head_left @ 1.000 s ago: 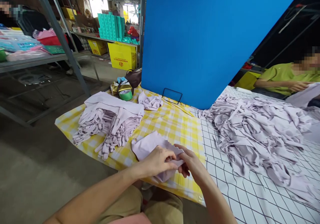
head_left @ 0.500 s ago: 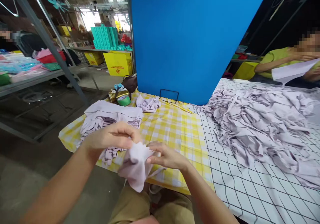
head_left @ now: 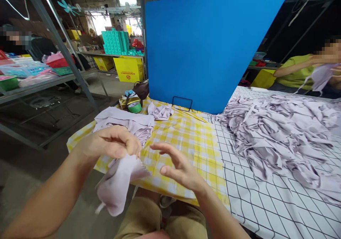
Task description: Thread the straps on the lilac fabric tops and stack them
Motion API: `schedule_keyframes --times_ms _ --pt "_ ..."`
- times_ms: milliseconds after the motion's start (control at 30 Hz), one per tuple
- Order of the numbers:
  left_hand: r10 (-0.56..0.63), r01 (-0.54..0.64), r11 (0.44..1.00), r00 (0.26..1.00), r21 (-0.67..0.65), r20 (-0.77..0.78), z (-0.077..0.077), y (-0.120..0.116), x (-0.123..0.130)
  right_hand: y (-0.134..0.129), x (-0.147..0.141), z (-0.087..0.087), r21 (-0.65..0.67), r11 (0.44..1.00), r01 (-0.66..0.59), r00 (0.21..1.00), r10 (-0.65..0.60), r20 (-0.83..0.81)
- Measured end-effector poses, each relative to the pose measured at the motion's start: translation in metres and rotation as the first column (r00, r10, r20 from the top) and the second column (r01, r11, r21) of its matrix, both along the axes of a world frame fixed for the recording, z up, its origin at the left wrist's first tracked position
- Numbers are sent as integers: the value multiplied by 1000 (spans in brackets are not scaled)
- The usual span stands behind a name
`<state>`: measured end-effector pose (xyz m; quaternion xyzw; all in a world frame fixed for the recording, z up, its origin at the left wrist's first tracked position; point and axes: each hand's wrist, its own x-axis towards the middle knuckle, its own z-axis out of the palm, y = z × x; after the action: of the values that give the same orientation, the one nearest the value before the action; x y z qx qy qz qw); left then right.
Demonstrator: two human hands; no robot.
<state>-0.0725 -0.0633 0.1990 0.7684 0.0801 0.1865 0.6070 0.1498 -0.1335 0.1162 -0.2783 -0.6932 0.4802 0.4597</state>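
Lettering in red on the yellow box (head_left: 129, 66) at the back, too small to read! Up front, the left hand (head_left: 130, 152) has fingertips pinched on the lilac cloth piece (head_left: 117, 185), hanging by the yellow checked cover (head_left: 186, 136)'s near edge, long axis slanting down and leftward, jagged edge pointing right. The right hand (head_left: 161, 158), thumb and forefinger spread wide, grasps nothing, just beside that edge. Left hand and wrist partly block the lilac stack (head_left: 124, 118). Blue board (head_left: 210, 50) towers behind, green tape roll (head_left: 135, 107) to its left, tangled heap (head_left: 277, 132) far right.
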Motion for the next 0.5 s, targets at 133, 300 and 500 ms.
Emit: schedule_keyframes --times_ms 133,300,500 --pt "1 -2 1000 984 -6 -181 6 1 -3 -5 -32 11 3 997 -76 991 76 -113" --pt "40 -34 999 973 30 -227 12 -4 -10 -15 -40 5 96 979 182 981 -173 -92" --pt "-26 68 991 942 112 -335 14 -11 6 -32 -52 5 188 937 295 955 -285 -82"
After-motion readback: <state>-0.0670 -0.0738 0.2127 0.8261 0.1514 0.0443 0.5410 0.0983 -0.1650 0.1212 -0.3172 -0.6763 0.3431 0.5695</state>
